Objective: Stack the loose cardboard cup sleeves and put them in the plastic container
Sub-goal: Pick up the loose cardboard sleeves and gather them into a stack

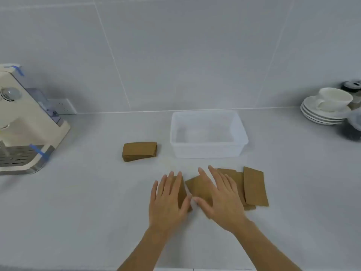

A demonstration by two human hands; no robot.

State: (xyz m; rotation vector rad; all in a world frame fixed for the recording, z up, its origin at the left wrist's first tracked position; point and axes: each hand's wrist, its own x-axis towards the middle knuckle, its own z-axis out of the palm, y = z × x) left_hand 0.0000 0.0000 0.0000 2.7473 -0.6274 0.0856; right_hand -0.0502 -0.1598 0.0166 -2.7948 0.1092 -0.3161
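Observation:
Several loose brown cardboard cup sleeves (pixel 254 185) lie flat and scattered on the grey counter in front of me. My left hand (pixel 169 200) rests flat, fingers apart, on the leftmost sleeve (pixel 182 192). My right hand (pixel 220 198) lies flat with spread fingers over the sleeves in the middle of the scatter (pixel 197 187). A neat stack of sleeves (pixel 139 151) sits farther back to the left. The clear plastic container (pixel 209 149) stands behind the loose sleeves, to the right of the stack, and looks empty.
A cream coffee machine (pixel 23 122) stands at the left edge, with a wall socket (pixel 63 106) behind it. White saucers (pixel 322 114) with a cup (pixel 332 99) are stacked at the far right. A tiled wall backs the counter.

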